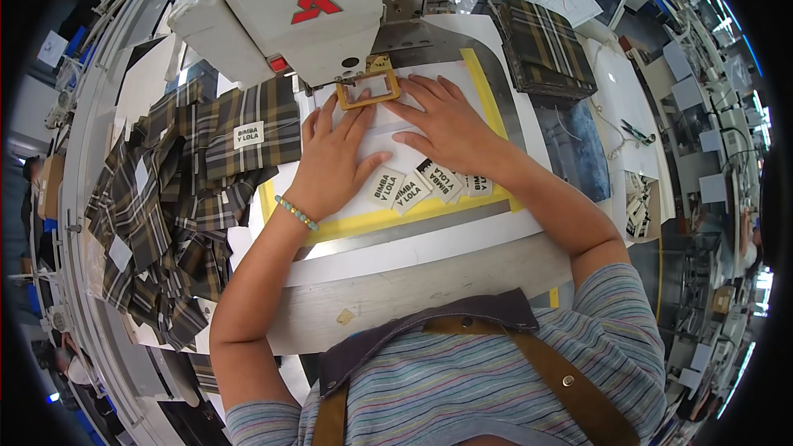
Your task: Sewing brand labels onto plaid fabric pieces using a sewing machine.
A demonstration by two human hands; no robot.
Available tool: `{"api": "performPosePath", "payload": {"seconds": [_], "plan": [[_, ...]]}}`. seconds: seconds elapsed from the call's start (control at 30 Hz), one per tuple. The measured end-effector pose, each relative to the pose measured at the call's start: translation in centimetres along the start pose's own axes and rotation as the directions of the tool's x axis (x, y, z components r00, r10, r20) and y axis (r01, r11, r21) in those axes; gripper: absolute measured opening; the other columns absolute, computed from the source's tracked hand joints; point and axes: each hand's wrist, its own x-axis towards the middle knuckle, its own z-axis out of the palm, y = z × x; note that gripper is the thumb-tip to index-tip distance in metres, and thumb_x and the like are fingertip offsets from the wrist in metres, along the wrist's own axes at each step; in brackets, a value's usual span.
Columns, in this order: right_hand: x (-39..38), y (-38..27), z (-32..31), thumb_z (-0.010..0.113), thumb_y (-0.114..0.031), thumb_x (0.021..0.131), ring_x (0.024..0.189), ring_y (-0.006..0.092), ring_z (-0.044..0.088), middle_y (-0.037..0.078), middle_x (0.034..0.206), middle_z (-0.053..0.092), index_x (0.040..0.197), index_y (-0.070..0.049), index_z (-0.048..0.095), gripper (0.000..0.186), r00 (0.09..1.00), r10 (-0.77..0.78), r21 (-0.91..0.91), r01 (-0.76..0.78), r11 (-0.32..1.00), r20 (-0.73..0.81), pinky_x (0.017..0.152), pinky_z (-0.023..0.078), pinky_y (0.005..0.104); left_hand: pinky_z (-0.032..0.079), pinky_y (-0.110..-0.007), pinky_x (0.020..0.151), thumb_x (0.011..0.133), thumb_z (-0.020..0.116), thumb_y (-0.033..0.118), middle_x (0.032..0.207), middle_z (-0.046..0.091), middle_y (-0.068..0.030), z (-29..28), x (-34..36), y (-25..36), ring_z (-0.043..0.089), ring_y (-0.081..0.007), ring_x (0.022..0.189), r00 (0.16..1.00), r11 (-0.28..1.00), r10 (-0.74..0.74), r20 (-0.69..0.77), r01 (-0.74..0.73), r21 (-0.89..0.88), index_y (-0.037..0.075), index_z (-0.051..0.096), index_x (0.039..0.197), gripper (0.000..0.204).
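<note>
My left hand (337, 149) lies flat on the white work surface (388, 125), fingers stretched toward a small brass-coloured clamp frame (368, 102) under the sewing machine head (306, 12). From the other side, my right hand (453, 125) rests flat with its fingers spread, their tips beside the frame. Neither hand grips anything; whether something thin lies under the fingertips I cannot tell. Just below my hands are several white fabric labels (411, 192) with dark print, partly overlapping. To the left lies a plaid fabric piece (277, 128) bearing a white label (248, 135).
A loose heap of plaid pieces (157, 215) covers the left side. At the back right stands a neat plaid stack (545, 45). Thread snips (638, 131) and a box of labels (640, 206) are at the right. Yellow tape (363, 231) borders the work surface.
</note>
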Motion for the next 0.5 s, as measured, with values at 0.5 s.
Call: {"api": "performPosePath", "payload": {"seconds": [0.5], "plan": [[-5.6, 10.8, -13.6, 0.074, -0.018, 0.096, 0.108, 0.0349, 0.072, 0.01, 0.115, 0.077, 0.115, -0.007, 0.079, 0.024, 0.912, 0.353, -0.343, -0.406, 0.847, -0.209, 0.092, 0.058, 0.0452, 0.028, -0.054, 0.127, 0.103, 0.067, 0.04, 0.163, 0.052, -0.0159, -2.0, -1.0, 1.2, 0.039, -0.0391, 0.155, 0.999, 0.998, -0.006, 0.043, 0.003, 0.063, 0.003, 0.053, 0.156, 0.065]]}}
